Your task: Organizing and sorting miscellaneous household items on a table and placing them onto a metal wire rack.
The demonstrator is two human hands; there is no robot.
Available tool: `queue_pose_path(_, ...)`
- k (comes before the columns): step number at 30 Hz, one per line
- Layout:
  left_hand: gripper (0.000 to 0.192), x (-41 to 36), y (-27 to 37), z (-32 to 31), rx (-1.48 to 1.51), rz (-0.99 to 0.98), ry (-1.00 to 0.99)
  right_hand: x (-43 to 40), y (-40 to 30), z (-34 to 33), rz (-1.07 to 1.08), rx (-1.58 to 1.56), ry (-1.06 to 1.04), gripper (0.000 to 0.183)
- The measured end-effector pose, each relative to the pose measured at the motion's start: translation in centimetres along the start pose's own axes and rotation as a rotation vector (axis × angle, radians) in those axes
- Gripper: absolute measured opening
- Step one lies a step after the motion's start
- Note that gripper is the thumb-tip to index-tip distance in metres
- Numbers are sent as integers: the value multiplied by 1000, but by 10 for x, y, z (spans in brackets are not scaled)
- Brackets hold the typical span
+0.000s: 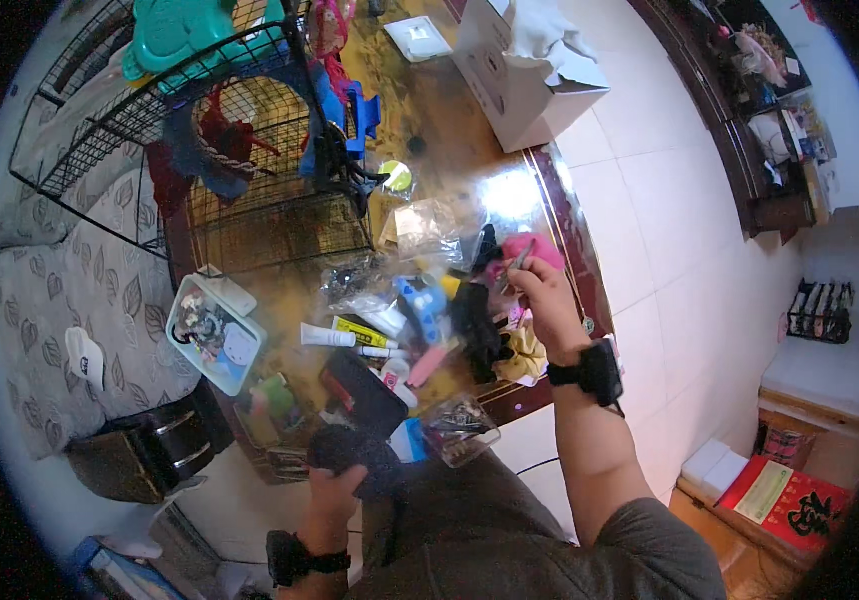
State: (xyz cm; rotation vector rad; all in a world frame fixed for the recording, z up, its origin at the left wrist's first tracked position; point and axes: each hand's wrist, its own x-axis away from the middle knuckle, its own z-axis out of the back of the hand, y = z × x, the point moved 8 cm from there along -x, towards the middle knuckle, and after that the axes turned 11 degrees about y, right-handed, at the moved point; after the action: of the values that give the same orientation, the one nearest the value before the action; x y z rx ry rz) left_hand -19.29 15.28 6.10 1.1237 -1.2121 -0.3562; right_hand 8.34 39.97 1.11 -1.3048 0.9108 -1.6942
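Note:
My right hand [548,296] pinches a small, slim grey object [522,253], perhaps a clip, above the table's right side. Behind it lies a bright pink fabric item [542,247]. Just below the hand is a yellowish cloth item [521,354], beside a heap of black fabric [473,322]. Close to my body, my left hand [333,491] grips a dark, soft item [350,452], too blurred to identify. A black case [369,394] with a red part lies beyond it. White tubes [326,335] and a yellow box [368,332] sit mid-table.
A black wire rack [264,225] holding fabrics stands at the back left. A pale plastic basket [249,375] of small items sits on the left. Clear plastic bags [429,229] lie mid-table. A white carton [523,90] stands by the far right edge, a clear box [467,439] by the near edge.

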Motion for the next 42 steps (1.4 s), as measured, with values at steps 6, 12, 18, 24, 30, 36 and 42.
queue_pose_path(6,32,6,6,-17,301,174,-53,39,-31,-2,-136,-578,-158,19)
queue_pose_path(12,43,17,20,-13,137,84,-6,53,-48,18,-127,-667,-68,21)
queue_pose_path(18,43,27,69,-18,-227,-332,-88,87,-95,15,-68,-662,-143,23)
queue_pose_path(24,23,48,82,-27,-307,-174,-205,171,-144,-35,108,-158,-643,31)
queue_pose_path(30,20,76,141,-47,-220,-165,-129,259,-180,-76,231,-70,-1006,27)
queue_pose_path(36,19,106,171,-43,8,-184,-56,287,-170,-74,73,-150,-994,23)
queue_pose_path(42,12,123,193,-28,144,-4,37,298,-206,-50,268,11,-903,25)
